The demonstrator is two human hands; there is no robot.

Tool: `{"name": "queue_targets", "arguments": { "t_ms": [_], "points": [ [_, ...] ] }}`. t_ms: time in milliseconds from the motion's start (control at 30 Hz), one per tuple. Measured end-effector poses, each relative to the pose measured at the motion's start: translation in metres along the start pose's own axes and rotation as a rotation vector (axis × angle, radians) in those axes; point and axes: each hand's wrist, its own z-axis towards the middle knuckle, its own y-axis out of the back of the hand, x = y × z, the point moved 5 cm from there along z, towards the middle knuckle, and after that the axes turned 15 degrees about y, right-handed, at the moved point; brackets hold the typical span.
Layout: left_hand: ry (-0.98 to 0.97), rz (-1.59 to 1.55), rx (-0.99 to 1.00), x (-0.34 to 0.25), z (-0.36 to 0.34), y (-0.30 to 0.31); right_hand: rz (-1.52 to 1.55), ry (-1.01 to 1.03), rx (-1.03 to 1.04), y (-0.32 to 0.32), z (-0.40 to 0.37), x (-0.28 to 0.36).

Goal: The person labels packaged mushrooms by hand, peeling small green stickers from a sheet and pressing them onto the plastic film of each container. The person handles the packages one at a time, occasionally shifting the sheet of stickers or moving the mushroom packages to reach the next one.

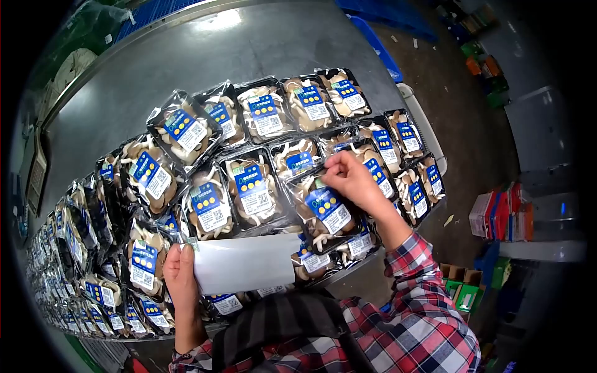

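My left hand (180, 273) is closed on the left end of a white sheet (245, 264), thumb on top. A small greenish sticker (193, 243) shows at the sheet's upper left corner. My right hand (351, 180) has its thumb and fingers pinched together over the top of a wrapped mushroom pack (326, 214) with a blue and white label. Beside the thumb, a small green sticker (320, 184) shows on that pack. Whatever the fingertips may hold is hidden. Just above the sheet lies another mushroom pack (252, 189), with a green sticker on its label.
More mushroom packs (267, 112) lie in rows on the metal table (280, 43), with a dense pile (74, 236) at the left. A blue crate edge (376, 46) and a pale bin (429, 124) stand by the right edge. Stacked boxes (500, 211) are on the floor.
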Motion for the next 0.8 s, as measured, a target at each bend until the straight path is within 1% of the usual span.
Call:
{"name": "queue_targets", "arguments": {
  "t_ms": [33,100,167,200,233,300,367,433,467,500,533,567,633,667,733,767,800],
  "points": [
    [-0.005,0.001,-0.002,-0.001,-0.005,0.001,0.091,-0.036,-0.033,-0.009,-0.006,-0.001],
    [-0.015,0.004,-0.007,-0.005,-0.014,0.002,0.03,-0.004,0.009,-0.023,-0.011,0.007],
    [-0.024,0.001,-0.03,-0.005,-0.022,0.007,-0.134,-0.01,0.03,-0.033,-0.011,0.01],
    [-0.031,-0.002,-0.031,-0.002,-0.025,0.012,-0.349,0.05,0.046,-0.037,-0.009,0.01],
    [-0.038,-0.006,-0.032,0.0,-0.027,0.015,-0.613,0.22,-0.002,-0.039,-0.011,0.018],
    [-0.022,-0.02,-0.035,-0.001,-0.034,0.017,-0.822,0.308,-0.126,-0.033,-0.019,0.032],
    [-0.034,-0.004,-0.034,0.001,-0.038,0.024,-0.853,0.121,-0.234,-0.012,-0.033,0.043],
    [-0.046,-0.024,-0.033,0.003,-0.042,0.029,-0.907,-0.034,-0.117,0.001,-0.061,0.051],
    [-0.048,-0.041,-0.033,0.004,-0.043,0.03,-1.014,-0.187,-0.005,0.003,-0.078,0.031],
    [-0.052,-0.057,-0.036,0.005,-0.044,0.033,-1.006,-0.284,0.117,0.002,-0.091,0.024],
    [-0.045,-0.047,-0.05,0.006,-0.044,0.035,-0.964,-0.311,0.087,-0.001,-0.103,0.02],
    [-0.047,-0.055,-0.008,0.007,-0.044,0.036,-0.884,-0.267,0.026,-0.005,-0.11,0.017],
    [-0.01,-0.052,-0.013,0.01,-0.044,0.034,-0.783,-0.232,-0.032,-0.002,-0.117,0.005],
    [-0.019,-0.032,0.043,0.013,-0.042,0.035,-0.669,-0.232,-0.04,0.0,-0.119,0.001],
    [-0.027,0.019,0.077,0.014,-0.043,0.033,-0.436,-0.19,-0.023,0.001,-0.116,-0.001],
    [-0.015,0.049,0.087,0.013,-0.045,0.031,-0.226,-0.262,-0.01,-0.002,-0.117,0.001],
    [-0.022,0.074,0.095,0.014,-0.046,0.034,-0.071,-0.258,-0.024,-0.007,-0.115,-0.003]
  ]
}}
